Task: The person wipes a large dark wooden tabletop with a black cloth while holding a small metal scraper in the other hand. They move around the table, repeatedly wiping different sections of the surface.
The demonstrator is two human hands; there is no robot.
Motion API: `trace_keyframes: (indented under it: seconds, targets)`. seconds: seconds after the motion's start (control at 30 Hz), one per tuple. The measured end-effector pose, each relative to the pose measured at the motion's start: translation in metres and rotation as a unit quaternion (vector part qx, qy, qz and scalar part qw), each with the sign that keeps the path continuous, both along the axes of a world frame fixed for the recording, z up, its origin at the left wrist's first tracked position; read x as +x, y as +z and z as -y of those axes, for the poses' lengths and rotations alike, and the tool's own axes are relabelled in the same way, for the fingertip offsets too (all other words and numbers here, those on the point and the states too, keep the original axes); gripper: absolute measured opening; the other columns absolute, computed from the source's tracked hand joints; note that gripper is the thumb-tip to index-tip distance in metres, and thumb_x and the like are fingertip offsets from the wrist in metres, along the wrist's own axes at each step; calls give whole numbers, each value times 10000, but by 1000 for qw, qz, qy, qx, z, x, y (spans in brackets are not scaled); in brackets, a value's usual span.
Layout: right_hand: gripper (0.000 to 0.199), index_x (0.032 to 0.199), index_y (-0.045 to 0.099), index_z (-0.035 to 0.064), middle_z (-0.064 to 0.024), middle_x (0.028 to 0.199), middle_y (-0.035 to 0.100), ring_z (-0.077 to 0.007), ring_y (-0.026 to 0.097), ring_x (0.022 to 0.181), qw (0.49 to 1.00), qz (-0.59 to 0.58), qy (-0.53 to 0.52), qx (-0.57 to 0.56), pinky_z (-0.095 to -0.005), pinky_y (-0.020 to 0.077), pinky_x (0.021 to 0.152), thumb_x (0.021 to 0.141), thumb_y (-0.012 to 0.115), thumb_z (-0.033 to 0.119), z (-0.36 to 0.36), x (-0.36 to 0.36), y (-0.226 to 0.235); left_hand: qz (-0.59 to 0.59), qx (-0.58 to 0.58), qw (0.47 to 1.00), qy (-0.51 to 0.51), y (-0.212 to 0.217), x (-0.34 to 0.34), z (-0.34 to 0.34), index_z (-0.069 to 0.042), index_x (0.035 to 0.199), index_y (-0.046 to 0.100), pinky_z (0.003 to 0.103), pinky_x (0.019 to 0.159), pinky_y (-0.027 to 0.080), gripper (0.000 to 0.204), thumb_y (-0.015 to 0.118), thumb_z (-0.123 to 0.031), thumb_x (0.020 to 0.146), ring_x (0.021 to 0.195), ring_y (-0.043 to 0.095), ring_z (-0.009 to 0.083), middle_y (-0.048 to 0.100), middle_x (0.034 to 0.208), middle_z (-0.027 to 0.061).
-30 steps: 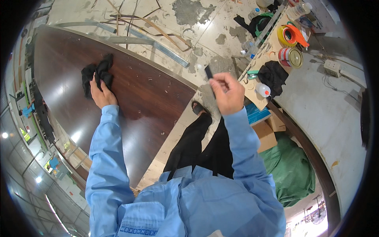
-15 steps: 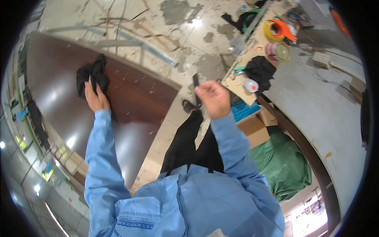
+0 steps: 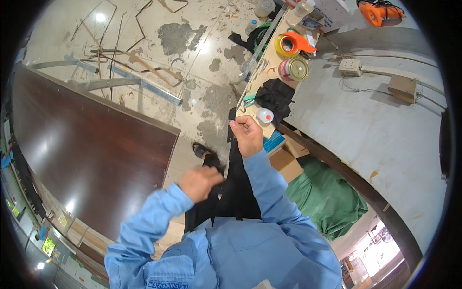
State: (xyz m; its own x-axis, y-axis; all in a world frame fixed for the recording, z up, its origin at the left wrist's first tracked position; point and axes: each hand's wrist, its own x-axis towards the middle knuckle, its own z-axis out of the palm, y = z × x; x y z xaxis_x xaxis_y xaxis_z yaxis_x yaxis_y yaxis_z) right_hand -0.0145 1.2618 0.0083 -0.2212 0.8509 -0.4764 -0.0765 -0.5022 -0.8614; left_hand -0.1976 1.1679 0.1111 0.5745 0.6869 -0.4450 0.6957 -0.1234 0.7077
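Observation:
My right hand (image 3: 249, 137) pinches a flat black strip (image 3: 232, 114) upright between thumb and fingers, just left of the workbench corner. My left hand (image 3: 199, 184) is in front of my legs, fingers curled and somewhat blurred. It appears closed on the black cloth, whose dark fabric merges with my black trousers. To the left lies a large dark brown glossy panel (image 3: 91, 149), its surface bare of the cloth. Near my right hand, a white bottle with a red tip (image 3: 265, 115) lies by a crumpled black rag (image 3: 275, 100) on the bench edge.
The grey bench (image 3: 346, 115) holds a tin can (image 3: 294, 70), tape rolls (image 3: 287, 44), an orange power tool (image 3: 380, 13) and a socket box (image 3: 351, 68). Below are a cardboard box (image 3: 286, 164) and green sheeting (image 3: 327, 197). Metal strips (image 3: 161, 91) litter the floor.
My left hand has come off the panel and moved right, to in front of my legs; the cloth is gone from the panel. My right hand still holds the strip. The view has shifted right.

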Motion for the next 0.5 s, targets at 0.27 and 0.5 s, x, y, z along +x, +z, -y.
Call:
trace_keyframes:
  seconds: [0.27, 0.5]
  targets:
    - [98, 1050, 576, -22, -133, 923, 721, -179, 713, 791, 994, -23, 5, -109, -291, 573, 735, 1001, 644, 28, 2, 25, -4, -149, 253, 838, 460, 5, -34, 6, -84, 1005, 736, 434, 845, 539, 341, 866, -112, 691, 1008, 638, 364, 629, 1141, 148]
    - [93, 1033, 564, 1, -120, 892, 720, -167, 709, 769, 988, -17, 41, -146, -288, 578, 699, 996, 649, 7, 24, 28, -17, -176, 284, 791, 512, -14, -32, -25, -96, 1036, 735, 420, 865, 523, 349, 845, -100, 704, 1012, 628, 327, 656, 1140, 100]
